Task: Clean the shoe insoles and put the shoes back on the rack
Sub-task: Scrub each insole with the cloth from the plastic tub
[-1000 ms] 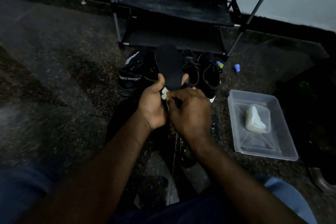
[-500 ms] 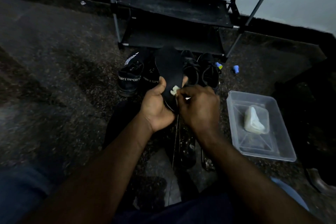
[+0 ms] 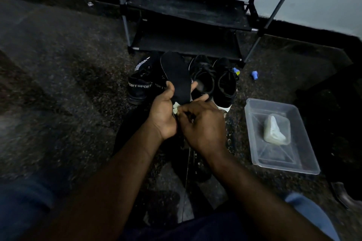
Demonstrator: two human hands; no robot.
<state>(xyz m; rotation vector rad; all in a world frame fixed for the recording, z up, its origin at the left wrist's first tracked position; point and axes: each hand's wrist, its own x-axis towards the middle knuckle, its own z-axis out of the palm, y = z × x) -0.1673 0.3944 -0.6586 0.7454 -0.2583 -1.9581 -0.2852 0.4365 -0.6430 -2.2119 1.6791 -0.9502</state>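
My left hand [image 3: 163, 112] grips a black insole [image 3: 176, 76] by its lower end, thumb on one edge and fingers curled behind, holding it upright. My right hand [image 3: 201, 123] pinches a small white cloth [image 3: 176, 108] against the insole's heel end. Behind the insole stand black shoes on the floor: a pair marked SPORT [image 3: 140, 86] to the left and a laced pair [image 3: 225, 82] to the right. The black shoe rack [image 3: 188, 13] stands against the wall beyond them, its shelves bare.
A clear plastic tub [image 3: 305, 158] with a pale soap-like lump [image 3: 275, 133] sits on the floor at the right. Small blue objects [image 3: 254, 74] lie near the rack's right leg. My knees frame the bottom corners. The floor is dark speckled stone.
My right hand with the cloth slid up the insole, then back down to its heel end. The left hand kept its grip.
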